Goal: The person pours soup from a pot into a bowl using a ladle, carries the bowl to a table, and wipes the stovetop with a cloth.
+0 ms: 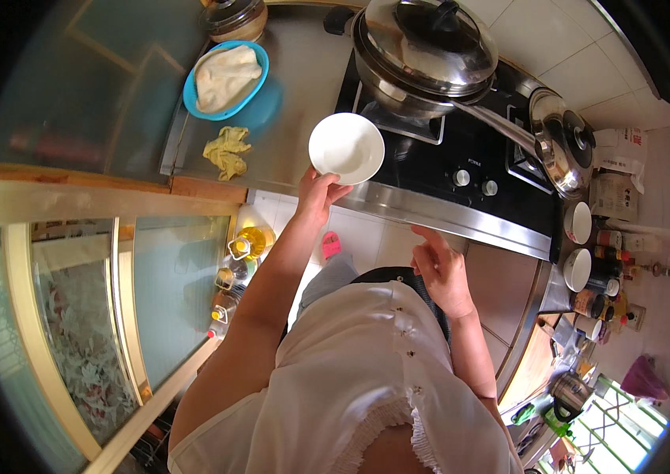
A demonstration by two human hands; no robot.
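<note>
My left hand (322, 194) grips the near rim of a white bowl (347, 148), thumb on the rim and fingers under it. Its white inside faces up, at the left edge of the black gas stove (418, 160). My right hand (441, 272) hovers before the stove's steel front edge, index finger stretched out and the others partly curled. I see nothing in it. On the steel counter left of the bowl lie a crumpled yellow cloth (227, 153) and a blue plastic basket (187, 98) with a whitish cloth-like piece (228, 77) inside.
A lidded steel pan (424, 65) sits on the left burner, its long handle (498, 124) reaching right. Another pan lid (563, 142) leans at the right burner. White bowls (578, 222) and condiment jars (588, 303) line the right side. Oil bottles (252, 242) stand on the floor at left.
</note>
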